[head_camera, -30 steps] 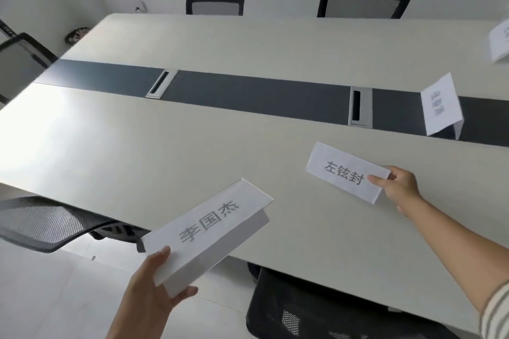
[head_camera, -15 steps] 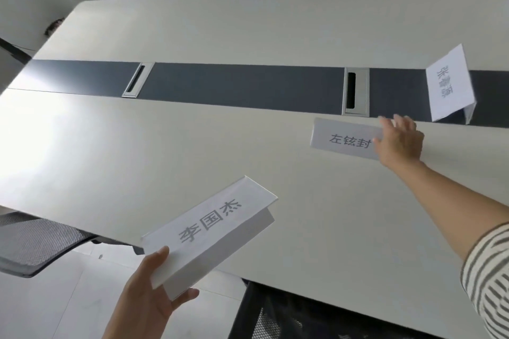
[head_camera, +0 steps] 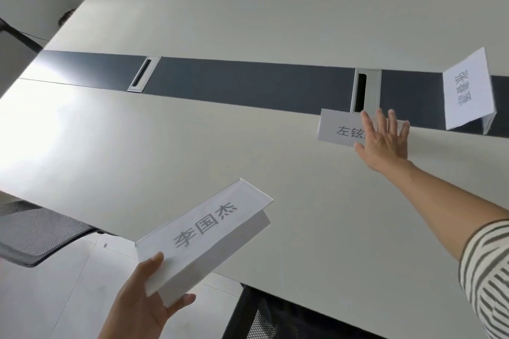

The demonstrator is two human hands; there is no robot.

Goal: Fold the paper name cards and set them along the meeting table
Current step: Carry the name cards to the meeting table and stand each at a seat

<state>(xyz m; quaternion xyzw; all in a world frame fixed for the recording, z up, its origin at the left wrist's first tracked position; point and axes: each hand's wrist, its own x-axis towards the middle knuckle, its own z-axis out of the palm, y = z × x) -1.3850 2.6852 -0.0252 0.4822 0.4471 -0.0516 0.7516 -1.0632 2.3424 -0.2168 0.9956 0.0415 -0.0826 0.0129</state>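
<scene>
Now R hand (head_camera: 385, 140) released stood card (head_camera: 338, 129); L hand (head_camera: 143, 308) grips 2nd card (head_camera: 203, 228).

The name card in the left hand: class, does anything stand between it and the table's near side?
Nothing visible does: the name card in the left hand hangs over the table edge, bare tabletop beyond it.

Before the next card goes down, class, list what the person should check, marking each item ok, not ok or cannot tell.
1. Left hand grips the next card: ok.
2. That card is folded: ok.
3. Right hand is open, fingers straight: ok.
4. Right hand is clear of the placed card: cannot tell.
5. Bare table lies left of the placed card: ok.
</scene>
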